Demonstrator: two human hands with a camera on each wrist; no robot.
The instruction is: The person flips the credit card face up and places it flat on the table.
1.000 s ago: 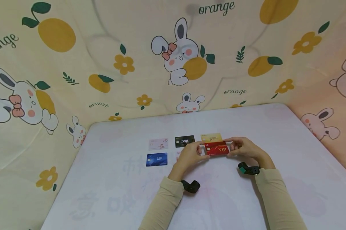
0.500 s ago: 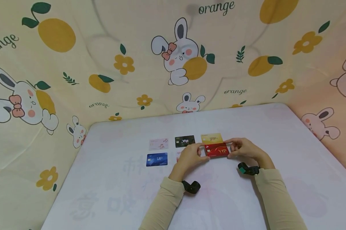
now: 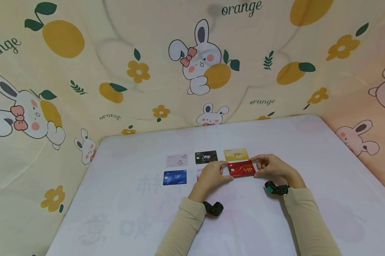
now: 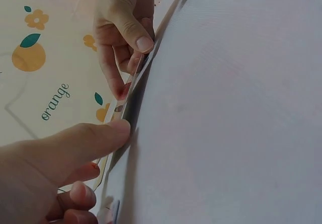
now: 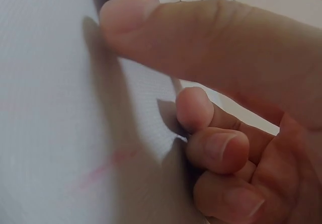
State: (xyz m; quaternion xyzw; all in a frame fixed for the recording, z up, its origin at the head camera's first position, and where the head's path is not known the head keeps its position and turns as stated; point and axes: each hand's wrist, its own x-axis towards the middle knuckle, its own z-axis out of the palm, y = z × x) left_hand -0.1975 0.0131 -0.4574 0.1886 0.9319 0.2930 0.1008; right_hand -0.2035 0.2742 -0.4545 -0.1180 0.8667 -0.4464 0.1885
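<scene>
A red VIP card (image 3: 242,169) lies between both hands, just in front of a gold card (image 3: 236,154). My left hand (image 3: 211,175) pinches its left end between thumb and index finger. At the opposite end, my right hand (image 3: 272,166) pinches it the same way, other fingers curled under. In the left wrist view the card (image 4: 135,100) is seen nearly edge-on, close to the tabletop; whether it touches cannot be told. Left of the gold card is a black Vip card (image 3: 206,156). A pinkish card (image 3: 199,173) is mostly hidden behind my left hand.
A pale pink card (image 3: 177,160) and a blue VIP card (image 3: 174,177) lie farther left on the white table (image 3: 115,199). Behind the table hangs a cloth (image 3: 167,71) printed with rabbits and oranges.
Both hands have drawn the red card slightly toward the body. It overlapped the gold card's lower edge before; now more of the gold card shows.
</scene>
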